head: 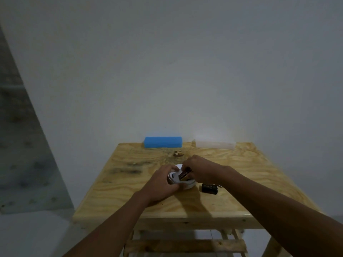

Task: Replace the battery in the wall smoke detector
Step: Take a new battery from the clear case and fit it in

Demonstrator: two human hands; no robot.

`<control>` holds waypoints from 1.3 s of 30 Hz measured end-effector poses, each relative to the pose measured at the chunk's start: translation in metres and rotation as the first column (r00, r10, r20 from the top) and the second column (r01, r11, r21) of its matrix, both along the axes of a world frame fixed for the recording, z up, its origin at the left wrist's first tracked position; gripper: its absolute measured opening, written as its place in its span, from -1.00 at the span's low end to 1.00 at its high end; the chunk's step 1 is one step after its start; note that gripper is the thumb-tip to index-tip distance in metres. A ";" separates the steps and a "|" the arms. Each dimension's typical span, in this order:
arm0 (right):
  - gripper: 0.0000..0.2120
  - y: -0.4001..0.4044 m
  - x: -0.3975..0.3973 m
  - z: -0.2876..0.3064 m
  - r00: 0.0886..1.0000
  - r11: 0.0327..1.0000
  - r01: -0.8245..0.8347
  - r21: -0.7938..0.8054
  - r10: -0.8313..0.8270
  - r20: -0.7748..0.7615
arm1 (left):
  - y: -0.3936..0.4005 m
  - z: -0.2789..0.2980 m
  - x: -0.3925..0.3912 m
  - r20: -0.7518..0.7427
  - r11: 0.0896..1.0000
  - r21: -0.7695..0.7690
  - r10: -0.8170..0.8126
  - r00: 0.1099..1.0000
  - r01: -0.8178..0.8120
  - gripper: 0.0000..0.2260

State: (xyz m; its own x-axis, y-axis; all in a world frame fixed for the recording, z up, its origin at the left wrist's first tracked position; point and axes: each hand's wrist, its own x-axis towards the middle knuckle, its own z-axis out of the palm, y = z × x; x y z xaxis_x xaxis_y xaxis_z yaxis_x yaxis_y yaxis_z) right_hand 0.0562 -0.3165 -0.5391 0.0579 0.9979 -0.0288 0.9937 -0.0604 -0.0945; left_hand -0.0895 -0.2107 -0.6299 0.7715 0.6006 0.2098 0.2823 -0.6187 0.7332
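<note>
Left hand (161,184) gripped the detector (182,183), right hand (201,171) pinched a battery (183,175) over it; 1 spare battery (209,188) (black) lay beside, blue box (163,142) behind.

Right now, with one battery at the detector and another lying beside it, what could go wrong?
1. The right hand holds a battery tilted over the smoke detector; pushed in crooked, it might jam.
2. A black battery lies close by on the table; the two could get swapped.
3. Only the left hand steadies the detector, so it could slide.
</note>
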 end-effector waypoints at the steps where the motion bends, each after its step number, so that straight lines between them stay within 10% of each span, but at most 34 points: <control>1: -0.72 0.000 0.000 -0.002 1.000 1.000 0.013 0.004 -0.013 -0.019 | 0.000 0.001 0.000 0.011 1.000 0.006 -0.005 1.000 0.005 -0.51; 15: -0.61 -0.008 0.006 -0.004 0.926 0.992 0.095 0.081 -0.058 -0.373 | 0.002 0.014 0.017 -0.010 1.000 0.014 -0.027 1.000 0.028 -0.80; 33: -0.85 -0.013 0.014 -0.036 0.465 0.764 0.644 -0.019 -0.412 -0.783 | 0.001 0.020 0.027 -0.040 0.998 0.062 0.005 0.999 -0.003 -0.85; 39: -0.82 -0.013 0.008 -0.037 0.513 0.759 0.645 0.088 -0.346 -0.785 | 0.002 0.024 0.031 -0.077 0.998 0.065 0.028 0.997 -0.023 -0.80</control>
